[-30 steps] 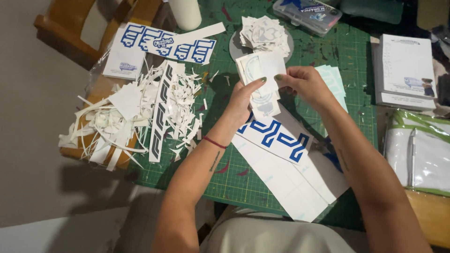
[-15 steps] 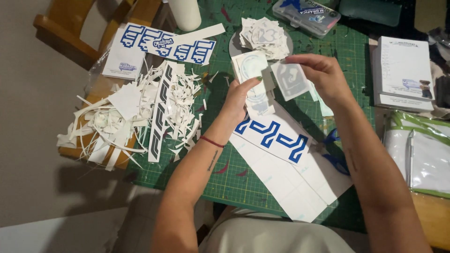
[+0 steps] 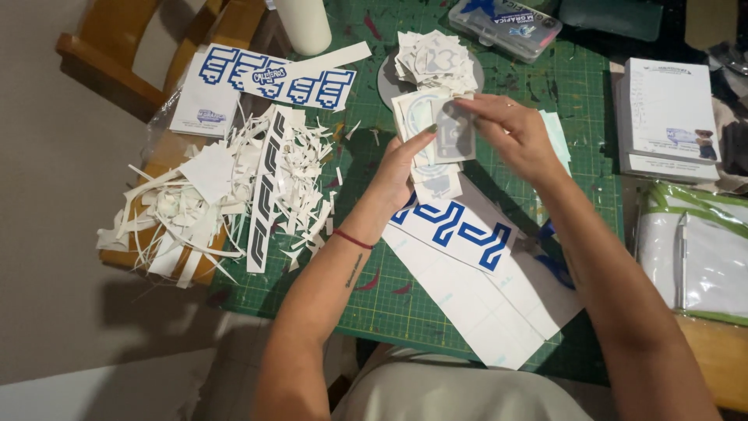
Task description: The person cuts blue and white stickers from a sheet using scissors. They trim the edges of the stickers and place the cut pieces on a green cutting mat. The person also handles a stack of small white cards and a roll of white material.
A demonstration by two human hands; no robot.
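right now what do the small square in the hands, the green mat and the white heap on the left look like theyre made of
Small square, pinched by the right hand: thin, greyish, see-through film, probably sticker or transfer sheet; the paper behind shows through. Green mat: matte rubbery cutting mat, judging by its printed grid and marks. White heap: thin paper or sticker-backing offcuts, curled strips. The left hand holds a white paper stack.

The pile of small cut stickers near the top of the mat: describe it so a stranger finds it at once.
On the green cutting mat, look to the far edge, just beyond the two hands. There a grey round disc carries the pile of small cut stickers. Unlike the loose white paper trimmings to the left, these are tidy squarish pieces, stacked.
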